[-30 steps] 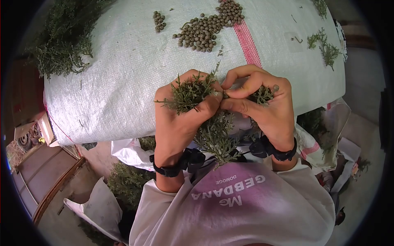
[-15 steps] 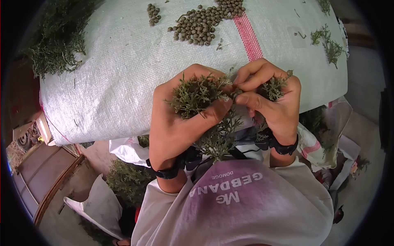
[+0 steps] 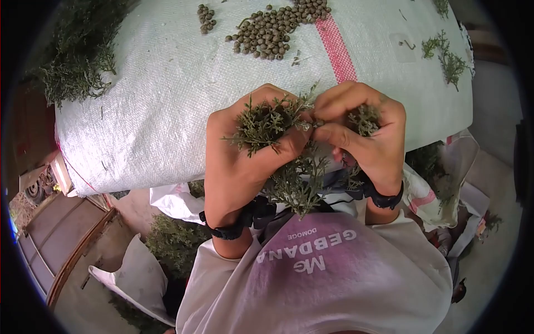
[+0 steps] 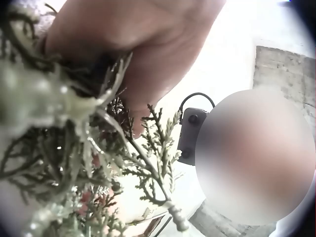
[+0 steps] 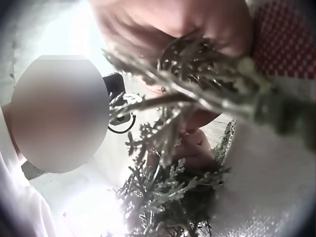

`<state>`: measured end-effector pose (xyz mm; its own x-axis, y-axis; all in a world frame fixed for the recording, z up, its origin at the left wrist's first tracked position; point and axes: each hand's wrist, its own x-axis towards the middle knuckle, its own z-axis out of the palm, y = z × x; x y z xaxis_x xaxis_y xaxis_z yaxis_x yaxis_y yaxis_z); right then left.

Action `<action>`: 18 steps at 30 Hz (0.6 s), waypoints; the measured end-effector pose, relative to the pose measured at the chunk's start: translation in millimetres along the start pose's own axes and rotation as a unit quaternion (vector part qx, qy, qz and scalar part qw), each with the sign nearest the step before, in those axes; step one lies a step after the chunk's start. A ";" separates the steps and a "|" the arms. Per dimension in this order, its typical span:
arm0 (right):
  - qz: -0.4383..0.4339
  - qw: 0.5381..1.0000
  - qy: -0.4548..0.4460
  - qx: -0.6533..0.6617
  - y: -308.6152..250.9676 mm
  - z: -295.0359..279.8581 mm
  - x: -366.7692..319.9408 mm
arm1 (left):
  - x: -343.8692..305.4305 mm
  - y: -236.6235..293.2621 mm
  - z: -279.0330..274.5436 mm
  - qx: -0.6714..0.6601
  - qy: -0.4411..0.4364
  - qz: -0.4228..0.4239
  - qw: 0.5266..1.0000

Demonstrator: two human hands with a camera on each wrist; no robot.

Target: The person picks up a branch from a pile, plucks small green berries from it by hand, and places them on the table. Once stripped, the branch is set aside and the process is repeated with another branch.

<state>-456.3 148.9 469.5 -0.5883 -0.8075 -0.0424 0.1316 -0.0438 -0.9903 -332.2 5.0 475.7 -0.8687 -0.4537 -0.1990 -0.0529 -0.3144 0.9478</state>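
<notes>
In the head view the left hand (image 3: 231, 161) curls round a green sprig (image 3: 261, 125), its foliage poking out between thumb and fingers. Close against it, the right hand (image 3: 370, 136) pinches at the sprig's edge with thumb and forefinger; another tuft (image 3: 365, 119) shows inside its palm. Whatever lies between the fingertips is too small to make out. More foliage (image 3: 297, 181) hangs below the hands. Both wrist views show blurred greenery (image 4: 158, 163), (image 5: 158, 192) close to the fingers. Beyond the hands, round brown berries (image 3: 267, 36) lie on a white woven sack (image 3: 167, 111).
Dark branches (image 3: 78, 61) lie on the sack's far left, and a small sprig (image 3: 448, 61) on its right. A little group of berries (image 3: 206, 19) sits apart. Below are an open white bag (image 3: 136, 278) and greenery (image 3: 172, 242) at left, another bag (image 3: 459, 161) at right.
Compared with a second ago, both hands appear slightly higher, the right one further right. The fingertips parted a little, then came closer again. Berries and sack have shifted slightly in view.
</notes>
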 end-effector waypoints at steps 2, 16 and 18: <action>0.006 1.000 0.020 0.001 -13.6 8.6 1.0 | -0.4 3.2 3.2 -0.006 0.012 0.000 1.000; -0.021 0.992 0.124 -0.008 -32.5 18.3 -4.0 | -9.2 7.8 -1.7 -0.130 0.175 0.044 0.975; 0.037 0.997 0.060 0.018 -38.3 25.4 -8.1 | -11.8 9.5 -2.1 -0.114 0.183 0.048 0.975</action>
<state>-436.4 142.1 511.1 -0.6665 -0.7335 -0.1335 0.2060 -0.0091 -0.9785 -321.5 5.6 486.6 -0.6277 -0.7445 -0.2275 0.1675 -0.4146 0.8945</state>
